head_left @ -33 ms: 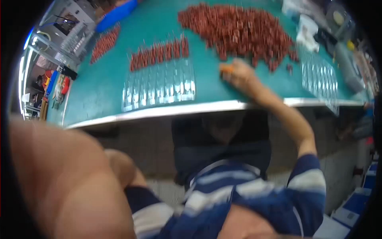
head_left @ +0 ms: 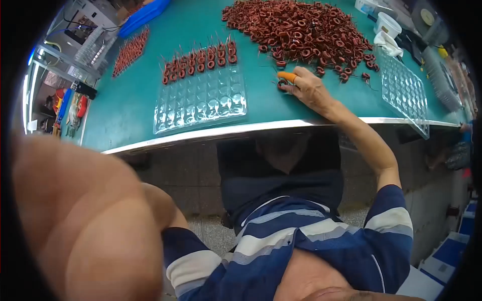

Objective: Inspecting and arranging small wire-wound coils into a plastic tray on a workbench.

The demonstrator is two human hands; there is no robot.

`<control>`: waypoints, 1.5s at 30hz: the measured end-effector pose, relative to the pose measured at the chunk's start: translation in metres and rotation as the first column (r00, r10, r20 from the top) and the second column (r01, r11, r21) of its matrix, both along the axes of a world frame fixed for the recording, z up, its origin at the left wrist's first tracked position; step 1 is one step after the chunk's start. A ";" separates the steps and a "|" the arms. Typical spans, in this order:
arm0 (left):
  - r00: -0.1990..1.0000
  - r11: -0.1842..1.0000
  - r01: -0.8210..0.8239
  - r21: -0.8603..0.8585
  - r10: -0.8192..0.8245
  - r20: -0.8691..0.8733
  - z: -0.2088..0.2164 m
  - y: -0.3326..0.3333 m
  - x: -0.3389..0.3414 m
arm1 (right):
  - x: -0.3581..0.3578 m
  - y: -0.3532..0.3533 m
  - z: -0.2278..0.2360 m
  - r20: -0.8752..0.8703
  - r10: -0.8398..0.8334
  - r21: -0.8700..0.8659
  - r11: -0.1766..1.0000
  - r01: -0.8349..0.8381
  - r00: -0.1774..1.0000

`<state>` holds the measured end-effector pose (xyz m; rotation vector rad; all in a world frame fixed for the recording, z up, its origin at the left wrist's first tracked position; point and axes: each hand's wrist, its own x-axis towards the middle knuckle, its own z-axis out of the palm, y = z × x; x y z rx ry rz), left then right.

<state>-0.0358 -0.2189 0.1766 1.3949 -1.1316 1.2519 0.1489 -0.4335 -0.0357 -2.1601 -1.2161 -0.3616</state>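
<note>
My right hand (head_left: 312, 90), with an orange finger cot (head_left: 286, 76) on one finger, rests low over the green table near its front edge. Thumb and finger close on a small toroidal coil (head_left: 282, 85) wound in reddish-brown wire. Just beyond lies a big heap of similar coils (head_left: 306, 35), their wire leads sticking out. To the left of that hand, a clear plastic tray (head_left: 201, 103) has coils (head_left: 201, 64) standing in its far rows; its near pockets hold none. Very close to the camera, my left hand (head_left: 100, 215) fills the lower left; its fingers cannot be made out.
A second clear tray (head_left: 405, 95) at the right overhangs the table edge. More coils (head_left: 131, 52) stand in rows at far left, beside a blue bin (head_left: 144, 19). A white tub (head_left: 388, 24) and white cloth (head_left: 387, 44) sit at the back right.
The view has shifted slightly and turned from smeared to sharp. The coil at my right fingertips now shows clearly. Both hands keep nearly the same place.
</note>
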 end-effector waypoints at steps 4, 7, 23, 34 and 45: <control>0.930 0.946 -0.311 -0.089 0.283 -0.235 -0.067 0.001 0.022 | 0.012 -0.008 0.006 -0.284 -0.142 0.167 0.967 0.194 0.948; 0.578 0.924 -0.380 -0.034 0.209 -0.789 -0.136 -0.033 0.039 | 0.013 -0.014 0.008 -0.548 0.159 0.455 0.881 0.133 0.821; 0.326 0.829 0.038 -0.558 -0.538 -0.777 -0.201 -0.058 0.050 | -0.057 0.008 0.020 -0.547 0.528 0.669 0.742 -0.040 0.650; 0.369 0.985 -0.168 0.034 0.095 -0.925 -0.194 -0.058 0.046 | -0.061 -0.018 0.035 -0.815 0.314 0.382 0.923 0.045 0.486; 0.309 0.977 0.135 -0.165 -0.200 -0.930 -0.201 -0.067 0.048 | -0.046 -0.040 0.037 -0.850 0.424 0.444 0.896 -0.007 0.313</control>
